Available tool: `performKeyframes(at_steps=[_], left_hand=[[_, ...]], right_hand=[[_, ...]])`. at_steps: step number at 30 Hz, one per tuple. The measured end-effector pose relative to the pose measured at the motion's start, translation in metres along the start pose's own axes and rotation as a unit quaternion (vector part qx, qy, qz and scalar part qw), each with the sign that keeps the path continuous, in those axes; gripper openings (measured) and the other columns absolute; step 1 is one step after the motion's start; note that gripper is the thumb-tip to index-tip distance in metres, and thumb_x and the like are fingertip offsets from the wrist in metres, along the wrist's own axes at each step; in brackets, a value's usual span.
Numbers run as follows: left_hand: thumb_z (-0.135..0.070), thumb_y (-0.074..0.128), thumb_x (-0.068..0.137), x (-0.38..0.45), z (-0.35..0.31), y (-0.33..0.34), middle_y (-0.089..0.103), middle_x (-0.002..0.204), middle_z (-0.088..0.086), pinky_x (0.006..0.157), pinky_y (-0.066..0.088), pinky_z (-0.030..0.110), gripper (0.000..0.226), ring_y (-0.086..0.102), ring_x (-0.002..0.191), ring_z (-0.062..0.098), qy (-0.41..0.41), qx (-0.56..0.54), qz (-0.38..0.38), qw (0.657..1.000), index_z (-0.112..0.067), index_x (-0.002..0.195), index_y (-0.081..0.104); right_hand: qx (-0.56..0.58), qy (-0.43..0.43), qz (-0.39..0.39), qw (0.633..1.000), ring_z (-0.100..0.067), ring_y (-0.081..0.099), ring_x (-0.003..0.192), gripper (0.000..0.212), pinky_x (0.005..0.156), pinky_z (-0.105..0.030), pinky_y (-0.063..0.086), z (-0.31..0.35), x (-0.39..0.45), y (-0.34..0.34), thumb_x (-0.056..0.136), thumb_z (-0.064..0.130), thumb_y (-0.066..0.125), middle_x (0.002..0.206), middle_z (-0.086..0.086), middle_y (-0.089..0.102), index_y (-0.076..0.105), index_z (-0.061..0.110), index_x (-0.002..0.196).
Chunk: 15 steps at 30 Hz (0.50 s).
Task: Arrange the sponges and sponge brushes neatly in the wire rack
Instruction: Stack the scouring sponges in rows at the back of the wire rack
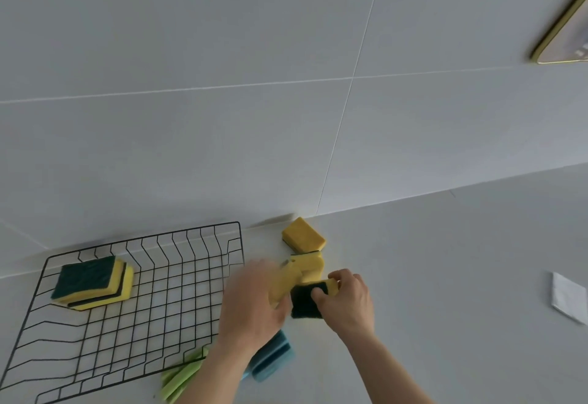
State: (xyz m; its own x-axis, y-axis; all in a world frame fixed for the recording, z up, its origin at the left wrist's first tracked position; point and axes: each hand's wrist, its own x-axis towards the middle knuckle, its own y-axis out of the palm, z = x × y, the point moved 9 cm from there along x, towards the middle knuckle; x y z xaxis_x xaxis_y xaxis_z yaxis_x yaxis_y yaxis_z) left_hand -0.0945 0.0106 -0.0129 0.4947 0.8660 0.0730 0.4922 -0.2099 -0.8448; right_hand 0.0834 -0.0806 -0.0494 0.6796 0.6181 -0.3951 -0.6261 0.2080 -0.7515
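Note:
A black wire rack point(178, 295) lies on the white counter at the left. In its far left corner sits a stack of yellow sponges with green scouring pads point(92, 281). Right of the rack, my right hand point(348, 300) grips a yellow sponge with a dark green pad point(307, 300). My left hand point(254, 301), blurred, is closed around a yellow sponge brush point(297, 271). Another yellow sponge point(303, 235) lies by the wall. Under my left forearm lie a blue sponge point(270, 357) and light green sponges point(181, 379).
A white folded cloth or paper point(569, 297) lies on the counter at the far right. The tiled wall rises just behind the rack. A gold-framed object point(563, 25) hangs on the wall at the upper right.

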Motion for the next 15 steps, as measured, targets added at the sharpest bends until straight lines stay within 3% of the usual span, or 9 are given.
performKeyframes(at_steps=[4, 8, 12, 15], left_hand=[[-0.047, 0.068, 0.073, 0.000, -0.016, -0.026, 0.053, 0.101, -0.010, 0.082, 0.044, 0.028, 0.046, 0.048, 0.088, 0.010, 0.041, -0.011, -0.056, 0.998, -0.028, 0.110, 0.049], [-0.048, 0.073, 0.072, 0.001, -0.024, -0.056, 0.056, 0.101, -0.008, 0.088, 0.041, 0.031, 0.051, 0.051, 0.093, 0.014, 0.068, -0.002, -0.111, 0.991, -0.026, 0.111, 0.050], [-0.046, 0.077, 0.070, -0.001, -0.018, -0.078, 0.054, 0.099, -0.008, 0.087, 0.042, 0.033, 0.051, 0.050, 0.094, 0.018, 0.080, 0.005, -0.128, 0.989, -0.025, 0.109, 0.053], [-0.041, 0.080, 0.070, -0.005, -0.007, -0.092, 0.055, 0.097, -0.007, 0.084, 0.045, 0.034, 0.049, 0.051, 0.094, 0.020, 0.083, 0.015, -0.142, 0.986, -0.024, 0.106, 0.052]], right_hand=[[0.167, 0.029, -0.010, 0.985, -0.019, 0.068, 0.086, 0.037, 0.073, -0.041, 0.064, 0.011, -0.002, -0.005, 0.080, 0.040, 0.074, 0.101, 0.000, 0.070, 0.069, 0.023, 0.113], [0.305, 0.044, 0.078, 0.948, -0.026, 0.076, 0.081, 0.027, 0.058, -0.037, 0.066, 0.034, -0.009, 0.012, 0.091, 0.037, 0.073, 0.100, -0.009, 0.073, 0.068, 0.023, 0.114], [0.400, 0.052, 0.170, 0.899, -0.030, 0.078, 0.086, 0.014, 0.068, -0.048, 0.067, 0.072, -0.029, 0.037, 0.099, 0.027, 0.066, 0.103, -0.017, 0.077, 0.072, 0.019, 0.109], [0.424, 0.051, 0.186, 0.885, -0.027, 0.076, 0.086, 0.014, 0.062, -0.038, 0.064, 0.096, -0.042, 0.051, 0.102, 0.019, 0.061, 0.100, -0.016, 0.078, 0.074, 0.018, 0.106]])
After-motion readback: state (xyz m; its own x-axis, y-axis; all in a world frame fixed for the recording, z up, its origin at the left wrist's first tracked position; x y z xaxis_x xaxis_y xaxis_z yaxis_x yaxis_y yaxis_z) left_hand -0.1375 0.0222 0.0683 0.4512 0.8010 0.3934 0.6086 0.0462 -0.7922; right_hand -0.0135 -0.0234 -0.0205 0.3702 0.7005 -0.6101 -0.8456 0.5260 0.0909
